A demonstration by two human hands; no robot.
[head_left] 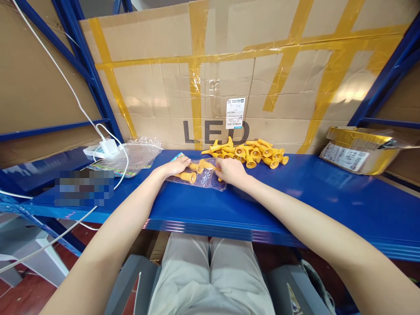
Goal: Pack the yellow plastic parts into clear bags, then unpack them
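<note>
A clear plastic bag [210,180] lies flat on the blue shelf, with several yellow horn-shaped plastic pieces [187,176] inside. My left hand [177,166] holds the bag at its left end, where a bit of coloured printing shows. At the bag's right end, my right hand [232,171] is closed on a yellow horn-shaped piece, mostly hidden by the fingers. Just behind that hand, a loose pile of the same yellow pieces [256,153] rests against the large cardboard box.
The blue shelf [295,201] carries a taped cardboard box [223,87] along its back. More clear bags [141,157] lie at left beside a white charger [110,147] with trailing cables. A small open carton [361,151] stands at right. Blue posts flank the shelf.
</note>
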